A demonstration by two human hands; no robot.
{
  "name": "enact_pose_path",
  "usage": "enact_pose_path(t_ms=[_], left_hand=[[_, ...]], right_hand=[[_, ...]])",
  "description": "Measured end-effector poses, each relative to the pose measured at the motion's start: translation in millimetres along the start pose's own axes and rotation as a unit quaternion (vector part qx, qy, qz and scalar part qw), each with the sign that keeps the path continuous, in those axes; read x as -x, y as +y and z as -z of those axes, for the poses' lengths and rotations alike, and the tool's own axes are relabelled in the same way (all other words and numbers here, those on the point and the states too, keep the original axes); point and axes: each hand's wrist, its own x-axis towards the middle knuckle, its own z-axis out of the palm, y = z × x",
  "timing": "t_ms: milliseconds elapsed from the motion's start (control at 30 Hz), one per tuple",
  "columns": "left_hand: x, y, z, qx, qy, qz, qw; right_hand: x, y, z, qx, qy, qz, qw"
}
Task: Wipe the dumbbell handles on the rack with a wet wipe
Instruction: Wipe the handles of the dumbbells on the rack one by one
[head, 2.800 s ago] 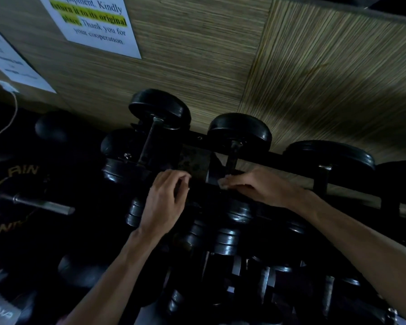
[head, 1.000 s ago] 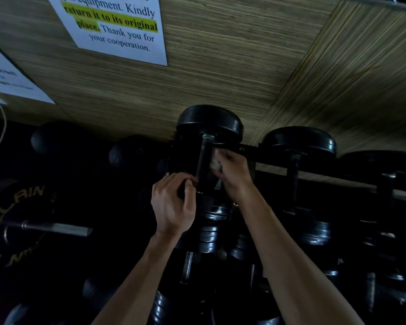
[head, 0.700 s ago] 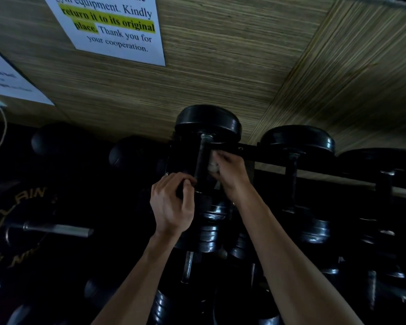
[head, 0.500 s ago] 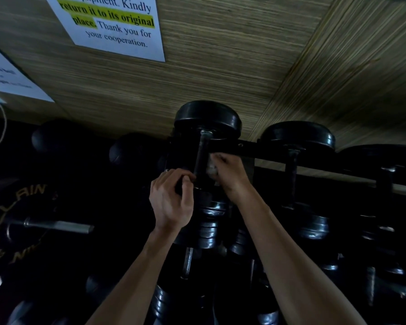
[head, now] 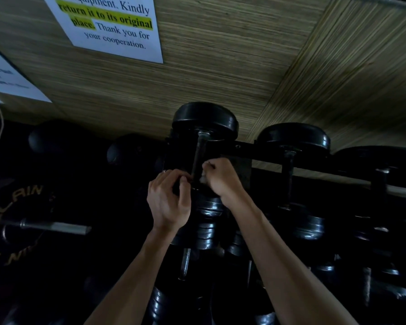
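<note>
Right hand [head: 222, 178], pinching the wet wipe [head: 202, 178], has slid down the handle [head: 198, 158]; left hand [head: 169, 200] still grips beside it.

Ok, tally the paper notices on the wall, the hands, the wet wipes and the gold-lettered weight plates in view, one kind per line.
paper notices: 2
hands: 2, left hand and right hand
wet wipe: 1, pinched in the right hand against a dumbbell handle
gold-lettered weight plate: 1
Total: 6
</note>
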Motion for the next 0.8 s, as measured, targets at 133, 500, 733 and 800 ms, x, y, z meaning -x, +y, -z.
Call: enact_pose_path(t_ms=[133, 500, 733, 800], left_hand=[[-0.6, -0.7, -0.8, -0.009, -0.005, 0.015, 1.0], [0.2, 2.1, 1.4, -0.002, -0.014, 0.025, 1.0], [-0.4, 4.6, 1.5, 0.019, -0.003, 0.021, 1.0], [-0.3, 4.1, 1.6, 0.021, -0.003, 0.023, 0.999]], right_hand=[[12.7, -6.6, -1.5, 0.056, -0.014, 0.022, 0.998], [6.7, -16.5, -4.5, 0.089, -0.029, -0.017, 0.995], [10.5, -0.9, 3.9, 0.118, -0.049, -0.001, 0.992], [3.9, -4.1, -1.2, 0.107, -0.037, -0.011, 0.994]])
